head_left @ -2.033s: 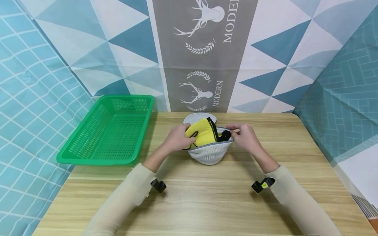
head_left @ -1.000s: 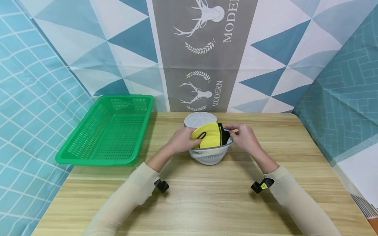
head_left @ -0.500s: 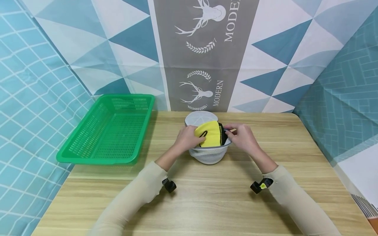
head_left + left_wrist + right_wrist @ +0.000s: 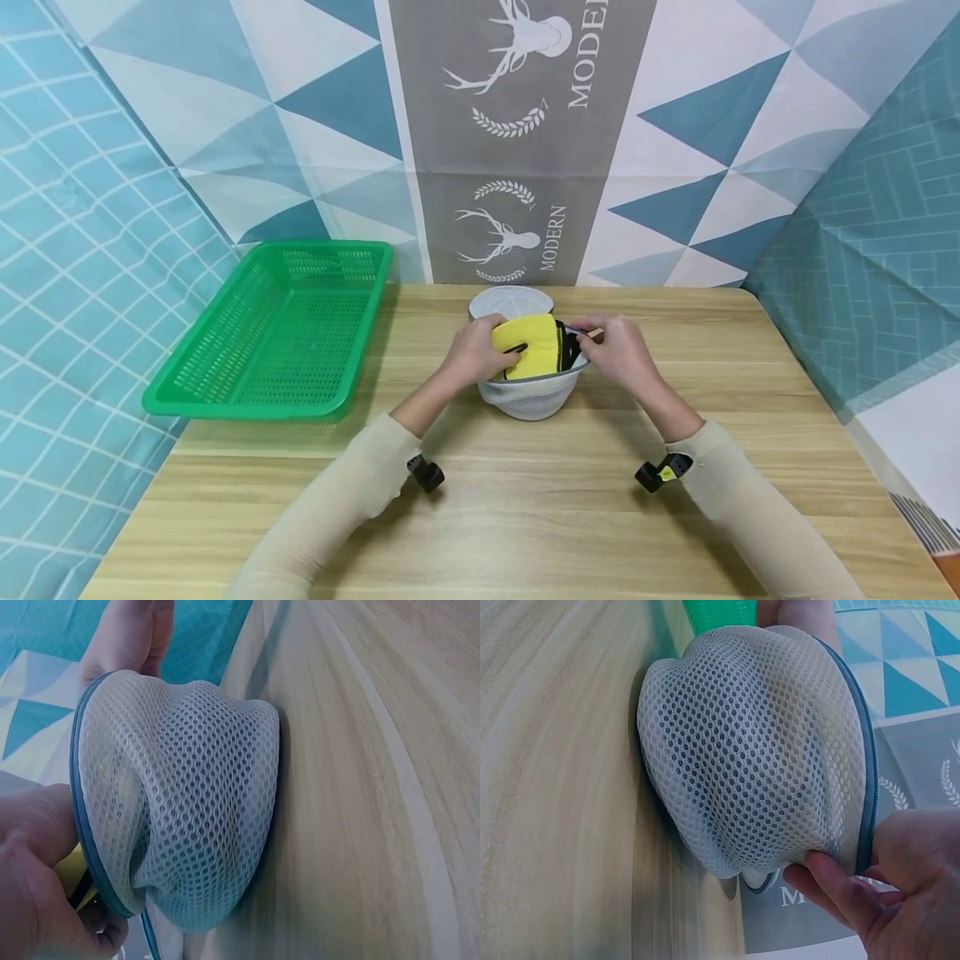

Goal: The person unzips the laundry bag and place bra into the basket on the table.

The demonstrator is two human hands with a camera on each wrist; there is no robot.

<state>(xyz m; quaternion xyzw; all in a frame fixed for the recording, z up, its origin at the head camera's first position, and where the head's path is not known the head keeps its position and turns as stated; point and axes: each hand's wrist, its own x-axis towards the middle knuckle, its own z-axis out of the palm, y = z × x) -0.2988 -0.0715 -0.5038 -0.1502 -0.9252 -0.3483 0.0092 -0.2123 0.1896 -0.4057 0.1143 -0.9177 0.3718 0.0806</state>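
Observation:
A white mesh laundry bag (image 4: 534, 400) with a grey zip edge stands on the table, its round lid (image 4: 510, 298) folded back behind it. In its mouth sits a folded yellow cloth (image 4: 534, 342) with black edging and a small black loop. My left hand (image 4: 480, 350) pinches the cloth at the bag's left side, thumb over its front. At the right, my right hand (image 4: 617, 346) holds the zip rim between thumb and fingers. Seen from the right wrist, the fingers (image 4: 840, 889) grip the mesh just below the zip. The cloth's lower part is hidden inside the bag.
A green perforated plastic basket (image 4: 288, 346) stands at the table's left rear. The wood-grain table (image 4: 510, 517) reaches back to a patterned wall covering (image 4: 517, 150), with blue tiled sheets on both sides.
My left hand has moved right with the yellow cloth, which now sits lower and farther right in the bag's mouth. My right hand stays at the rim, almost in place.

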